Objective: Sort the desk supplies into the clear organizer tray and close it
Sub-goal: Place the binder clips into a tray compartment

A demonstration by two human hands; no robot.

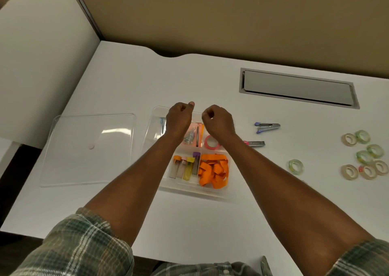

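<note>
Desk [210, 223], white. Clear organizer tray [219, 193] at centre, open. Its clear lid [88, 149] lies flat on the desk just to the left, apart from the tray.

Tray contents by compartment:
- near right: heap of orange strips [213, 170]
- near middle: four small tubes [185, 167] side by side, capped orange, pink, yellow and purple
- centre: silver paper clips [188, 137] in a pile, with a thin dark stick beside them; too small to identify
- right of centre: one pink tape roll [211, 142], partly under the right wrist
- far left: something bluish [163, 124], mostly hidden by the left hand

Left hand [179, 117] and right hand [219, 119] hover over the far half of the tray, near each other but not touching. Both have their fingers curled in as loose fists, and nothing shows in either grip.

On the desk, right of the tray:
- one staple remover [267, 126] with purple tips
- one silver bar [255, 143] with a pink end, near the tray
- eight loose tape rolls, four green and four tan: one green roll [295, 166] alone, the other seven clustered [364, 156] at the far right

Grey hatch [296, 88] set into the desk, far right.
</note>
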